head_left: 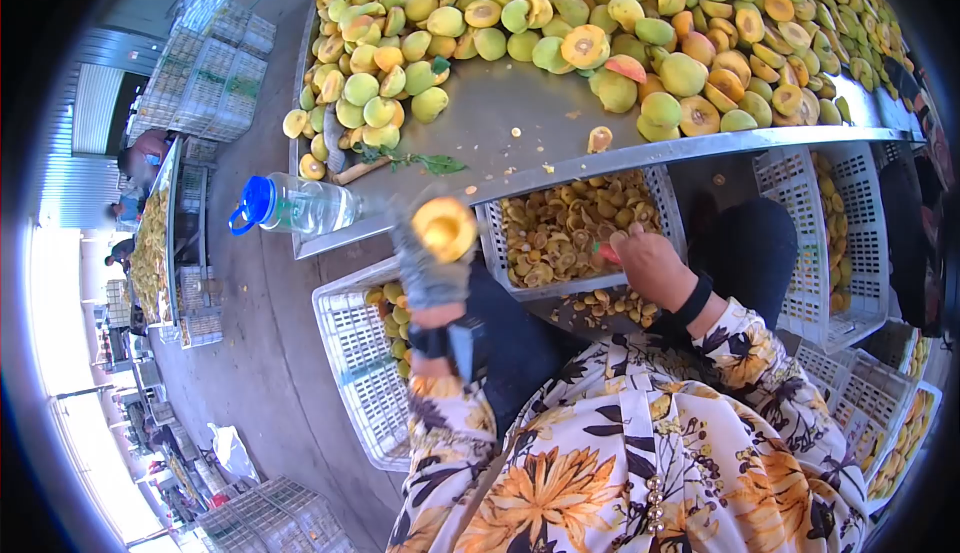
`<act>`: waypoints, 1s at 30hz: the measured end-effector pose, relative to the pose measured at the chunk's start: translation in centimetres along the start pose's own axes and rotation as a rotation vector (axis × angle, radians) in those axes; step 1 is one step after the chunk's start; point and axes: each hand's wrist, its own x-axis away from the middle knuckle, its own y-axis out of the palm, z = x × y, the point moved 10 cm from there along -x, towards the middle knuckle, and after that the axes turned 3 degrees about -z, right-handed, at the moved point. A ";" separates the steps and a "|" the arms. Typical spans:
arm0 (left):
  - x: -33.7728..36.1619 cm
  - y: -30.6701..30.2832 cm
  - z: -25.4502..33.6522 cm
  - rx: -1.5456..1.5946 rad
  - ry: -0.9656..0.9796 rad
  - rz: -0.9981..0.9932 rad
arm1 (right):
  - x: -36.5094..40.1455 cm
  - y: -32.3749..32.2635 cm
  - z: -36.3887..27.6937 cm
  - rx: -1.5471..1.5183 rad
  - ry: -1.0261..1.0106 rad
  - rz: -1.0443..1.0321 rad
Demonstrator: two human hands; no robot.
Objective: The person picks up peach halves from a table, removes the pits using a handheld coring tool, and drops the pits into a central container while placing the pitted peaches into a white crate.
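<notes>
My left hand (432,263), in a grey glove blurred by motion, holds a cut fruit half (444,229) with its hollow facing up, in front of the metal table's edge. Bare and closed, my right hand (648,261) grips a small tool with a red handle (607,252) over the right part of a white crate (492,243) of fruit scraps (560,228). The tool's far end cannot be made out. Green and orange fruit (683,74), some whole and some cut, is heaped on the metal table (490,103).
A water bottle with a blue cap (300,203) lies at the table's left corner. White crates stand at the lower left (350,353) and right (850,243). Other people (150,153) are near another fruit table (172,223) at the far left.
</notes>
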 end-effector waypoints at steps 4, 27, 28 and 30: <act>1.0 -13.0 -2.3 -0.129 -0.456 0.105 | -0.1 1.9 0.4 -0.290 0.068 -0.122; -18.6 3.3 -10.9 -0.495 -0.550 -0.235 | 1.2 -3.1 1.9 -0.679 0.174 0.086; -16.5 5.2 -9.1 -0.106 -0.574 -0.333 | 0.8 -4.1 1.8 -0.768 0.158 0.162; -12.4 7.6 -4.8 0.404 -0.584 -0.425 | -0.7 -5.4 1.0 -0.795 0.132 0.175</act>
